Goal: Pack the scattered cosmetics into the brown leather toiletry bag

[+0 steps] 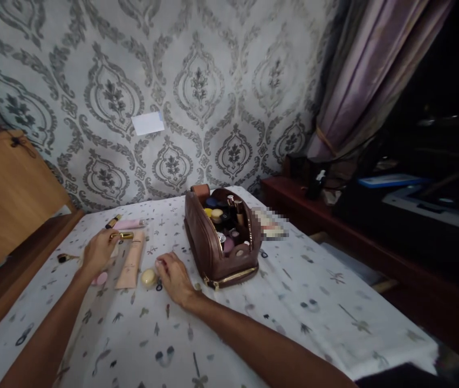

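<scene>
My left hand (98,251) is closed, its fingertips pinching a slim gold cosmetic tube (126,235) above the upper end of a peach squeeze tube (130,265). Resting on the cloth, my right hand (176,279) has loosely bent fingers and holds nothing. Just left of its fingertips is a round cream-yellow pot (148,277). A pink tube (129,223), a small pink round item (100,278) and a brush (67,258) lie around my left hand. To the right of my right hand stands a brown makeup bag (203,237), unzipped, with several cosmetics inside.
A white patterned cloth (221,345) covers the table. Patterned wallpaper (199,81) rises behind it, with a white card (148,123) on it. A wooden panel (14,188) borders the left; a red-brown ledge (294,196) and purple curtain (358,91) are at right.
</scene>
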Motion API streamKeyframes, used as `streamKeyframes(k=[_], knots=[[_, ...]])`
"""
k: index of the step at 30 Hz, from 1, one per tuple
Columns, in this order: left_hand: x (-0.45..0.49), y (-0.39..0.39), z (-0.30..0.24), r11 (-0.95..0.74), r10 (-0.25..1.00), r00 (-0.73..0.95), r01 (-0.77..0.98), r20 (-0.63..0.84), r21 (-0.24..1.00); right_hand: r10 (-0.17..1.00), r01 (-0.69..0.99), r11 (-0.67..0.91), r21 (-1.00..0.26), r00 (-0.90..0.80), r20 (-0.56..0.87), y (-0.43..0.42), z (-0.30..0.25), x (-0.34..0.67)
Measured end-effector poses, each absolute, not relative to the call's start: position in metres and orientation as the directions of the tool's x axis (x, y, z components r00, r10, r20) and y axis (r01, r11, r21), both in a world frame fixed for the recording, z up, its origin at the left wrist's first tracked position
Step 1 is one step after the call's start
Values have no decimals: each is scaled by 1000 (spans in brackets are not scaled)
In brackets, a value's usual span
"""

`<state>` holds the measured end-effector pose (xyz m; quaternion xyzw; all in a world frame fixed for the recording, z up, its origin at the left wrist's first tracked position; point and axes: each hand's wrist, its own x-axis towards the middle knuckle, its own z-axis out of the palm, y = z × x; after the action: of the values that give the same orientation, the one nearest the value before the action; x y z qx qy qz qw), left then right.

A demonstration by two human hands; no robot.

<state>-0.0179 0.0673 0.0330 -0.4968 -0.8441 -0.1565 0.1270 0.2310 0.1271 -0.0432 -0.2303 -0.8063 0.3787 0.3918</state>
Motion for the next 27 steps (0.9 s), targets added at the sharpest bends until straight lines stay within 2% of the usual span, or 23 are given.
streamKeyframes(k=[2,4,7,9,12,15,20,27], knots=[[-7,58,37,408,780,-458,889,427,208,677,47,595,-802,-566,469,128,-44,231],[10,47,41,282,768,-449,877,457,389,693,4,572,-820,-538,480,128,-44,232],[43,32,48,82,786,-475,715,395,694,711,-85,532,-843,-496,498,126,-38,235],[64,27,51,34,809,-472,632,350,774,698,-161,516,-841,-490,522,123,-32,239],[86,24,51,-19,835,-452,548,316,836,654,-221,513,-830,-525,544,118,-23,246],[94,23,42,-47,836,-465,470,293,882,624,-202,510,-836,-582,521,114,-16,250],[94,16,24,-21,844,-493,361,210,932,520,-202,570,-796,-661,541,112,-13,252],[90,9,21,-58,867,-444,364,227,930,480,-171,621,-765,-688,544,110,-14,254]])
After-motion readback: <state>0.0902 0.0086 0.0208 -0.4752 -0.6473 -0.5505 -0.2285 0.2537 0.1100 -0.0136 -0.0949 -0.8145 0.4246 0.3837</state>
